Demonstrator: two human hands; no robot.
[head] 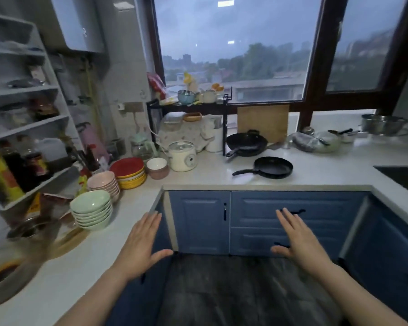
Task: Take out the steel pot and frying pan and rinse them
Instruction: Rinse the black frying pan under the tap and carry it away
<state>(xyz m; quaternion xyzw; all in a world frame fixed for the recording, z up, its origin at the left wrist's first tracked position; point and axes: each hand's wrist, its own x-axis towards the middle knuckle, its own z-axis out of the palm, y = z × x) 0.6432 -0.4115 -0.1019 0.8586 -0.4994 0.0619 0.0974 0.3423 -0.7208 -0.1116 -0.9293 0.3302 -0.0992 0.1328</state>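
A: Steel first. Far left, low on the counter (198, 180), a blurred steel pot (31, 229) beside the edge of a round sink (0, 292).

B: Right of it?

A: Stack of green bowls (92, 211), then pink bowls (104, 182), then red and yellow plates (128, 171). White cooker (183, 156) behind those.

B: Hands?

A: Left hand (139, 245) flat, fingers straight and together, thumb out, holding nothing. It hovers at the counter's corner, in front of the blue cabinets (199, 222).

B: Pans?

A: 2 black ones, centre counter. Wok (246, 142) at the back, against the cutting board (263, 122). Frying pan (272, 167) nearer, flat on the counter, handle pointing left. Neither touches a hand.

B: Other hand?

A: Right hand (299, 241) also spread flat, palm down, empty, over the drawer fronts, well apart from the frying pan.

B: Further right?

A: Clutter of covered dishes (316, 141), then a steel colander (383, 124) by the window (236, 50). Dark hob (403, 176) at the right edge.
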